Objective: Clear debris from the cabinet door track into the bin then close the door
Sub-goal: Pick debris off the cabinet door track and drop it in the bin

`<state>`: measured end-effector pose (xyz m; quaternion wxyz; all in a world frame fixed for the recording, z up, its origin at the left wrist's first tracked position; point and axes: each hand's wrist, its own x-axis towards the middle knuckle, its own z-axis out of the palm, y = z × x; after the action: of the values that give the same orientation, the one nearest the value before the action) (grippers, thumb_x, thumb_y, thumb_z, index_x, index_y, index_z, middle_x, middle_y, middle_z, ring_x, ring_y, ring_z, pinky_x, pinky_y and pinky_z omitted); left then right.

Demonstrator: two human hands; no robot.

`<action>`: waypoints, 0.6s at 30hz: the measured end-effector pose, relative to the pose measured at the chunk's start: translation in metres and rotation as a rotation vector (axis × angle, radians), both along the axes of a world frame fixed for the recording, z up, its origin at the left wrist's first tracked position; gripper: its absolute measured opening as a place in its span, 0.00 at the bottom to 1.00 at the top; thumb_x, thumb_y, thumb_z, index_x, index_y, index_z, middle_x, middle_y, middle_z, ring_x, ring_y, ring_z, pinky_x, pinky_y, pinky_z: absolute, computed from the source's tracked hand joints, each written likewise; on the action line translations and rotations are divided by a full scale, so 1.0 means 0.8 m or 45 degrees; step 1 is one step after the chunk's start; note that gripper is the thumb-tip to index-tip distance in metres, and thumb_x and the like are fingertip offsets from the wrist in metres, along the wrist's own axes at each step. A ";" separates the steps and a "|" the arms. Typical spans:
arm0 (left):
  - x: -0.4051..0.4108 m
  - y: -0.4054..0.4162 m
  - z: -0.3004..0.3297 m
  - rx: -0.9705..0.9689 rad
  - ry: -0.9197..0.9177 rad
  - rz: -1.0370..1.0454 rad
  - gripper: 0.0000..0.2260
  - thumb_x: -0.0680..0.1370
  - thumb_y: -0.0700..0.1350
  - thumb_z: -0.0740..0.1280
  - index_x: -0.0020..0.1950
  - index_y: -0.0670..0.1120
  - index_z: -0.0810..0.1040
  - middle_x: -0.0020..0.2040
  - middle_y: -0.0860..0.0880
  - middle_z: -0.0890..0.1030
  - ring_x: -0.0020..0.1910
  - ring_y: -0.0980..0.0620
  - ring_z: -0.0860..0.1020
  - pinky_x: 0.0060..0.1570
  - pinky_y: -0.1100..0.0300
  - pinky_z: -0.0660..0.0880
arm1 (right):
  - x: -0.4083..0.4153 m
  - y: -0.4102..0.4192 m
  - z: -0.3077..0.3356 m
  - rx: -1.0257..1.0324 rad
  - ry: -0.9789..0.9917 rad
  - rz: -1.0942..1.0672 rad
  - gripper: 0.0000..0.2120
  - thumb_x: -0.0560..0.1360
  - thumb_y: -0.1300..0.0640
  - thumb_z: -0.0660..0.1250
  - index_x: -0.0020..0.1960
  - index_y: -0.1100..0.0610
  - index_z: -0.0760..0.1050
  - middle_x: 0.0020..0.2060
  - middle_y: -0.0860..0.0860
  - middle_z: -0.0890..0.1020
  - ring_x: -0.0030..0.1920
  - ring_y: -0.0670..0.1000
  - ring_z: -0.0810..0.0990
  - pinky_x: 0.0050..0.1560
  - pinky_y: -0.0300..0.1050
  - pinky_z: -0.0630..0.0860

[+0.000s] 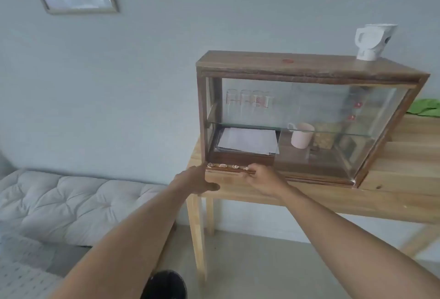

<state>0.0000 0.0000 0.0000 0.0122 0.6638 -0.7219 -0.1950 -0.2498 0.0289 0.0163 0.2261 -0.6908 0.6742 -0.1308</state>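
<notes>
The crumbs [226,166] are lying along the cabinet's [309,65] front track, near the desk's [392,186] left corner. The right hand [259,178] is pinching together on the end crumb; the left hand [197,179] is waiting spread beneath, probably to catch them.

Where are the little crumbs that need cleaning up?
The crumbs lie in a row in the door track along the cabinet's bottom left front edge, between the left hand and right hand.
</notes>
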 end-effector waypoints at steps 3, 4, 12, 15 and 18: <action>-0.008 -0.030 -0.017 0.001 -0.007 0.046 0.46 0.74 0.70 0.72 0.86 0.59 0.55 0.79 0.50 0.74 0.75 0.43 0.72 0.66 0.44 0.73 | 0.014 -0.037 -0.020 0.037 -0.072 0.026 0.30 0.80 0.33 0.65 0.75 0.49 0.76 0.63 0.55 0.87 0.61 0.63 0.86 0.62 0.56 0.83; -0.010 -0.036 -0.022 0.000 -0.003 0.066 0.45 0.75 0.70 0.71 0.86 0.58 0.55 0.79 0.50 0.73 0.76 0.43 0.72 0.66 0.44 0.74 | 0.021 -0.042 -0.024 0.067 -0.090 0.041 0.29 0.80 0.34 0.66 0.75 0.48 0.77 0.62 0.56 0.88 0.60 0.63 0.87 0.60 0.58 0.84; -0.021 -0.083 -0.055 -0.091 0.106 0.294 0.24 0.79 0.61 0.69 0.75 0.67 0.74 0.61 0.48 0.83 0.56 0.43 0.84 0.57 0.48 0.81 | 0.057 -0.118 -0.077 0.038 -0.161 0.105 0.27 0.80 0.42 0.68 0.78 0.44 0.75 0.38 0.48 0.90 0.51 0.53 0.89 0.55 0.51 0.84; -0.023 -0.092 -0.064 -0.147 0.122 0.355 0.17 0.81 0.59 0.68 0.70 0.67 0.80 0.59 0.48 0.84 0.57 0.42 0.83 0.53 0.49 0.81 | 0.062 -0.126 -0.091 -0.033 -0.167 0.105 0.23 0.81 0.44 0.68 0.76 0.45 0.77 0.35 0.48 0.90 0.46 0.49 0.89 0.48 0.45 0.81; -0.022 -0.098 -0.075 -0.235 0.114 0.416 0.13 0.83 0.57 0.67 0.65 0.66 0.84 0.58 0.48 0.85 0.56 0.41 0.82 0.50 0.49 0.81 | 0.064 -0.125 -0.100 -0.107 -0.183 0.067 0.17 0.83 0.45 0.67 0.69 0.44 0.83 0.35 0.49 0.89 0.41 0.50 0.89 0.44 0.45 0.82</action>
<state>-0.0173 -0.0787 -0.0600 0.1364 0.7590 -0.6180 -0.1528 -0.1987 -0.0709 -0.0635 0.2483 -0.7060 0.6317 -0.2021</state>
